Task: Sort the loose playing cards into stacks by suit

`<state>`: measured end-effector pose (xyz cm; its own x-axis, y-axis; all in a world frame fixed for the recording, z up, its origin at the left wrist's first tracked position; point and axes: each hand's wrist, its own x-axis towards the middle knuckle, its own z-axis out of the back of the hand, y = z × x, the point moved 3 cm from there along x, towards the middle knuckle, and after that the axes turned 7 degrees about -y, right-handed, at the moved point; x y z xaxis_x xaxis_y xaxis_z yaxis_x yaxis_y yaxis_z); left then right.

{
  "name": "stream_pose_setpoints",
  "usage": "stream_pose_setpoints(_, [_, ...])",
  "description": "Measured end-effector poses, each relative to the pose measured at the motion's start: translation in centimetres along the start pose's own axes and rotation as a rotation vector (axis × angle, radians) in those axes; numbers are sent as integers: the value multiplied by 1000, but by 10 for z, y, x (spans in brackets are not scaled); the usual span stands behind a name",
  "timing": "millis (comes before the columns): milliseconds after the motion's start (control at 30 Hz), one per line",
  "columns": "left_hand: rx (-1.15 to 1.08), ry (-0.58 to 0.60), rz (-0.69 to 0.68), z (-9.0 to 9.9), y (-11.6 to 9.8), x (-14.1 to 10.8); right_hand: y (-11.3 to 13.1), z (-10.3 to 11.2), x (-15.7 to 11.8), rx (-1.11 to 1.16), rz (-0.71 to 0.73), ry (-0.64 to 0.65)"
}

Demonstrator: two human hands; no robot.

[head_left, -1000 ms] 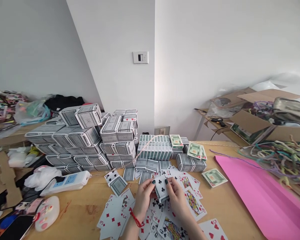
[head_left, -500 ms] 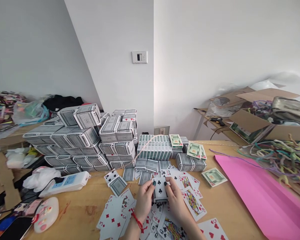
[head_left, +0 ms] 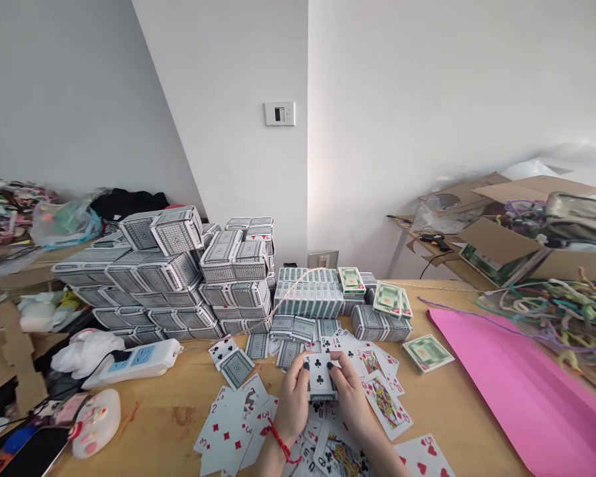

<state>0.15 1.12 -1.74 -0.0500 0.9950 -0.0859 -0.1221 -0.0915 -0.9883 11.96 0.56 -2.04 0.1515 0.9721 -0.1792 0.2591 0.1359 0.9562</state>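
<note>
Card packet (head_left: 320,376): swung squarer than 1 s ago; held left of pink sheet (head_left: 481,384).
Handling: likely light, springy, slick; best taken by both side edges.
Grip: left hand (head_left: 294,401) and right hand (head_left: 351,394) each pinch 1 side.
Table (head_left: 151,427): wood; loose cards (head_left: 228,424) left of sheet.
Room: pale wall (head_left: 451,86) beyond sheet.

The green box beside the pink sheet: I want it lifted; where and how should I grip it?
Probably by two opposite side edges, from above: the green box lies flat on the table with its broad top uncovered and its near edge exposed.
</note>
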Motion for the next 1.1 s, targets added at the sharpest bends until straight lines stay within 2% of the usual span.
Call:
stream_pose_setpoints(133, [6, 28, -73, -1, -11, -3, -1, 1, 1, 19, -18, -10])
stream_pose_setpoints(233, [51, -10, -106, 1, -14, -4, -2, 2, 1, 33, -9, -4])
stream_pose_setpoints(400, [70, -51, -112, 4, -15, -3, -1, 0, -1, 90, -44, 40])
stream_pose_setpoints(600, [56, -45, -102, 2, -15, -4, 1, 0, -2, 98, -38, 46])
stream_pose_setpoints(833, [118, -93, -209, -1, -16, -3, 0, 1, 2, 137, -55, 15])
stream_pose_setpoints(967, [166, -111, -257, 0, -16, -3, -5, 3, 3, 66, -68, -4])
stream_pose_setpoints(1100, [208, -80, -358, 4, -20, -4, -3, 1, 5, -4, -45, 45])
